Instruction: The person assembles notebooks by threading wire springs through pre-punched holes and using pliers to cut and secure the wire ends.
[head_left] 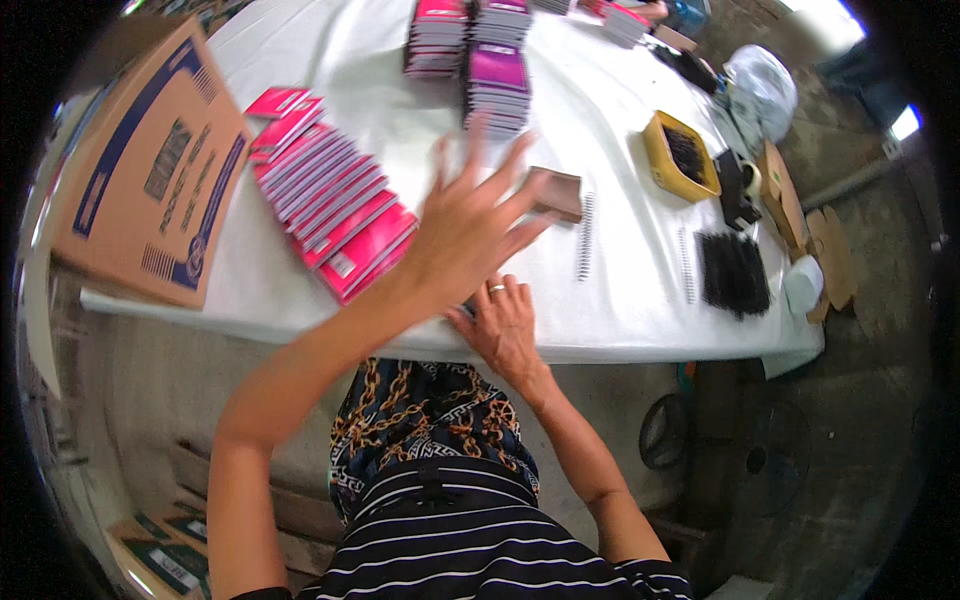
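Observation:
My left hand (478, 205) is over the table with its fingers spread and slightly blurred, nothing in it. Below it, near the table's front edge, my right hand (505, 320) has its fingers bent together and wears a ring. A small dark thing shows by its thumb, mostly hidden. Beside my left fingertips lies a small brown block-like piece (560, 195). A thin wire spiral (586, 237) lies along its right side. Left of my left hand, a fanned row of pink-covered notebooks (330, 200) leans across the cloth.
A large cardboard box (150, 170) stands at the left. Stacks of purple notebooks (498, 75) and pink notebooks (437, 40) are farther back. To the right are a yellow tub (655, 160) of dark bits, black spirals (733, 272) and another wire spiral (687, 265). A person's hand (652, 10) shows far off.

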